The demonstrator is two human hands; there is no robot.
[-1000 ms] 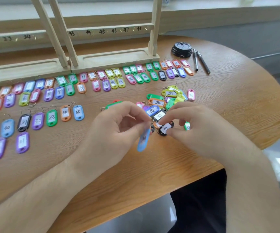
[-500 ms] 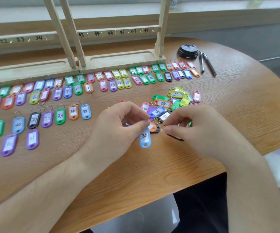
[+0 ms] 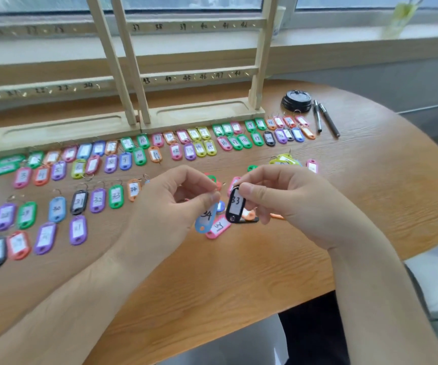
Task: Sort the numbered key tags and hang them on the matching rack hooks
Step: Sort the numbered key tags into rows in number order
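Two hands work just above the near part of the table (image 3: 212, 272). The left hand (image 3: 170, 204) pinches a blue tag (image 3: 206, 218) between thumb and curled fingers (image 3: 207, 198), so it hangs down. Its number reads something like 34. The right hand (image 3: 286, 198) pinches a black tag (image 3: 235, 205) the same way, and that one looks like 33. One pink tag (image 3: 218, 227) lies flat beneath them, next to an orange one that is mostly hidden.

Misreading is probably the main risk. The digits are handwritten, and a green tag (image 3: 116, 196) in the sorted rows already seems to say 33, so either held tag could end up in the wrong place. Both pinches are light, so a tag could also drop into the loose pile (image 3: 283, 160). The left forearm lies close enough to the rows (image 3: 139, 154) to nudge them.

By count there are two hands and two held tags. The several dozen tags in rows are too blurred to number. Farther back are two pens (image 3: 323, 119), one stack of black lids (image 3: 296, 100) and the wooden rack (image 3: 202, 111), which has no tags on it.
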